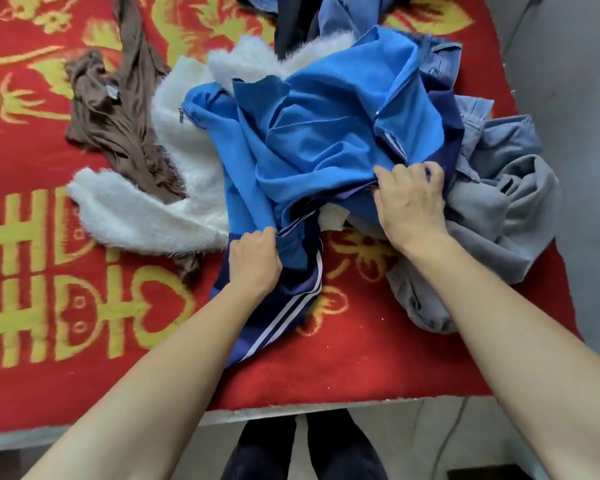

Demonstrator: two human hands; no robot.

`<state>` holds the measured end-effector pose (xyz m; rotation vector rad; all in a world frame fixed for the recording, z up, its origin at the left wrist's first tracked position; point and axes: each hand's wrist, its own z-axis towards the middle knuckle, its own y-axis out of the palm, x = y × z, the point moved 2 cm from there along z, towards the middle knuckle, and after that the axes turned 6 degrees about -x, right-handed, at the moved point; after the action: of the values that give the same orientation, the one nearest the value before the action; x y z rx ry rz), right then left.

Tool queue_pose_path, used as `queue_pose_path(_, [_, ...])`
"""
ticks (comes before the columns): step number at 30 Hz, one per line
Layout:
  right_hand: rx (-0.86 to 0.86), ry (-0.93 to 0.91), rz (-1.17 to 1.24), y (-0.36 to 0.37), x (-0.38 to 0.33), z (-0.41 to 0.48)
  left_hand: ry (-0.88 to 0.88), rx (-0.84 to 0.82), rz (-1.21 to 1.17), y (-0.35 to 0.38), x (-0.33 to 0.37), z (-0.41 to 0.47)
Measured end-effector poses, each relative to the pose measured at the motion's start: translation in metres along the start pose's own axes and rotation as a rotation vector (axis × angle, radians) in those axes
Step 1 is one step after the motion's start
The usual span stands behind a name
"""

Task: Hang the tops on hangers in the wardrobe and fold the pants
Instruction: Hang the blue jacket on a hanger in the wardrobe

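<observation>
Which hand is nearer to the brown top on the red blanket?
Left. The left hand grips the blue track jacket, across the white fuzzy sweater from the brown top; the right hand grips it farther right, beside the grey garment.

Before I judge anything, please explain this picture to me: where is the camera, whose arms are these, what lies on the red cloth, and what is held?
There is no machine here: a person works with bare hands. The single picture comes from a camera worn on the head, looking forward and down, so both arms enter from below. The left hand and the right hand both grip the blue jacket, which has navy parts with white stripes. It lies on top of a heap on a red blanket with yellow patterns. Around it lie a white fluffy sweater, a brown top, a grey garment and some denim. No hanger or wardrobe is in view.
</observation>
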<state>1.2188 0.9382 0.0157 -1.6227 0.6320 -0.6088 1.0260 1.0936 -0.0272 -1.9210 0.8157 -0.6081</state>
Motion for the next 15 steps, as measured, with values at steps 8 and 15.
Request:
queue_pose_path(8, [-0.259, 0.038, 0.399, 0.009, -0.044, -0.102, -0.139, -0.006, -0.089, -0.008, -0.069, -0.067])
queue_pose_path(15, [-0.013, 0.062, 0.717, -0.094, -0.092, -0.136, -0.221, 0.292, -0.397, -0.108, -0.085, -0.139])
